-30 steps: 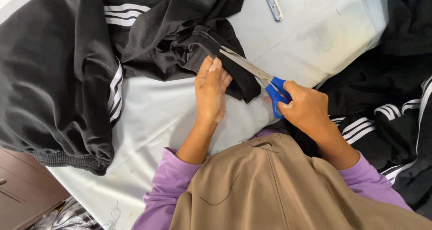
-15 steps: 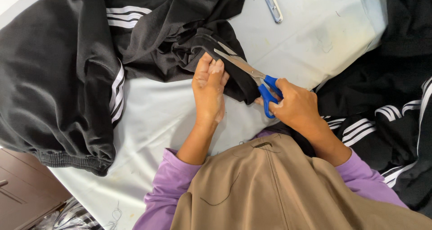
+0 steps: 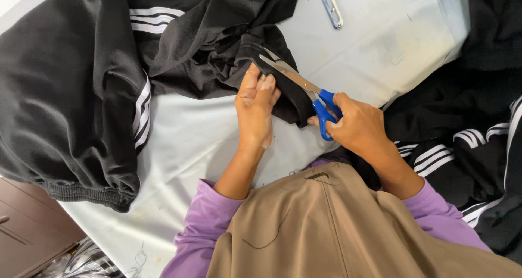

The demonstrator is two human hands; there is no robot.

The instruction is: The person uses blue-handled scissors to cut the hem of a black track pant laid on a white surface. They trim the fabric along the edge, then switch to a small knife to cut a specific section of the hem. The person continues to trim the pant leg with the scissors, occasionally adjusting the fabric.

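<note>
From the head camera, looking down: the scissors (image 3: 304, 90) have slid back out a little since half a second ago. Then the blue handles sat closer to the fabric fold and the blades were buried deeper; now more bright blade shows and the right hand (image 3: 356, 126) has drawn off toward 4 o'clock. I judge that one snip along the edge is done and the blades are reopening for the next bite, so the cut is creeping forward rather than finished.

The scissors lie on a slant, long axis from the handles at 4 o'clock to the tips at 10 o'clock, pointing up-left into the black garment (image 3: 228, 44). The blades look slightly parted at the cloth's edge.

The right hand has its fingers through the blue loops, closed around them. The left hand (image 3: 255, 107) lies flat with fingers together, pressing the dark fold (image 3: 288, 101) down on the worktop (image 3: 185, 142) just left of the blades.

A small pair of metal snips (image 3: 330, 3) lies well apart at 12 o'clock. More striped black cloth (image 3: 467, 120) is heaped at 3 o'clock.
</note>
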